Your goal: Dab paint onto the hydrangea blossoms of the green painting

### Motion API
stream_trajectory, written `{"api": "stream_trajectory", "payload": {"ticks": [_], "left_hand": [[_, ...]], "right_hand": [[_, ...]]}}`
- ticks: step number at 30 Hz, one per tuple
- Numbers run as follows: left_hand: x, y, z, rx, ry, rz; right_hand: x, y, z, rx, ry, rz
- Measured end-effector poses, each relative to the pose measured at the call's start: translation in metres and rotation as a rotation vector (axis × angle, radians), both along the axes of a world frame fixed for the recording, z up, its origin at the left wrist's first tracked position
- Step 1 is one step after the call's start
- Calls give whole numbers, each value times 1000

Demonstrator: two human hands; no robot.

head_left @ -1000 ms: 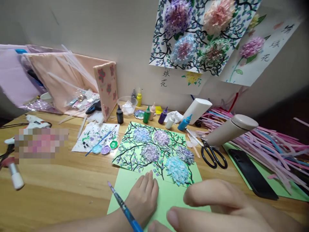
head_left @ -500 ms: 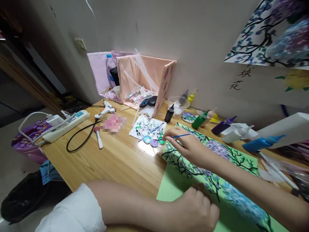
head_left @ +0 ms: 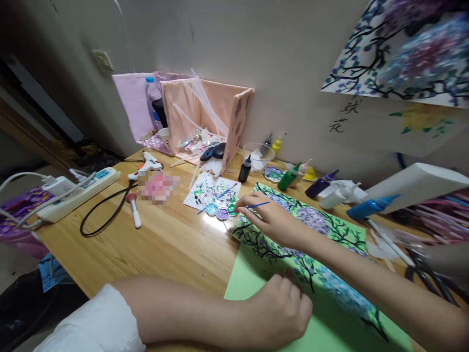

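Observation:
My right hand (head_left: 267, 215) pinches a thin blue paintbrush (head_left: 258, 204), its handle slanting back over the hand. The fingertips are at the green well of a small flower-shaped paint palette (head_left: 222, 214); the brush tip is hidden behind them. Under the palette lies a paint-spotted white sheet (head_left: 198, 191), with another thin brush across it. My left hand (head_left: 276, 313) is closed in a fist on the light green paper (head_left: 242, 276), its palm side hidden. Beneath my right forearm, a painting (head_left: 348, 225) on green shows black branches and purple and blue blossoms.
Behind the painting stand or lie paint bottles: black (head_left: 245, 170), green (head_left: 289, 177), purple (head_left: 320, 185), white (head_left: 339, 196) and blue (head_left: 372, 207). A clear bowl (head_left: 258, 157) and a pink box (head_left: 240, 124) are by the wall. At left are a glue gun (head_left: 146, 166) and power strip (head_left: 78, 195).
The whole view has shifted, so the scene sits further left. My right hand stays at the palette with the paintbrush, and my left fist stays on the green paper.

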State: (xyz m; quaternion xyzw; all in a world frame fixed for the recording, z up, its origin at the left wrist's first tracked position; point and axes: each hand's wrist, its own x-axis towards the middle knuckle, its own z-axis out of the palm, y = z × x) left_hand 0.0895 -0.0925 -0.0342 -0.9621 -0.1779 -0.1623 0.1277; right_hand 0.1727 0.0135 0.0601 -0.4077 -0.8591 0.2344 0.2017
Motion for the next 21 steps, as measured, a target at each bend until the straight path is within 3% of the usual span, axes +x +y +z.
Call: {"api": "stream_trajectory", "payload": {"ticks": [3, 7, 10, 13, 17, 21], "left_hand": [[1, -3, -1, 35, 45, 64], [2, -9, -6, 117, 39, 158], [2, -12, -10, 142, -1, 217], [2, -11, -10, 166, 26, 233], [4, -7, -7, 189, 40, 191], [6, -3, -5, 210, 6, 150]], "right_hand": [[30, -5, 17, 68, 128, -93], [106, -15, 24, 114, 302, -418], [167, -33, 4, 74, 435, -604], [207, -58, -28, 65, 513, -723], [224, -85, -68, 68, 535, -796], [226, -94, -86, -17, 579, -784]]}}
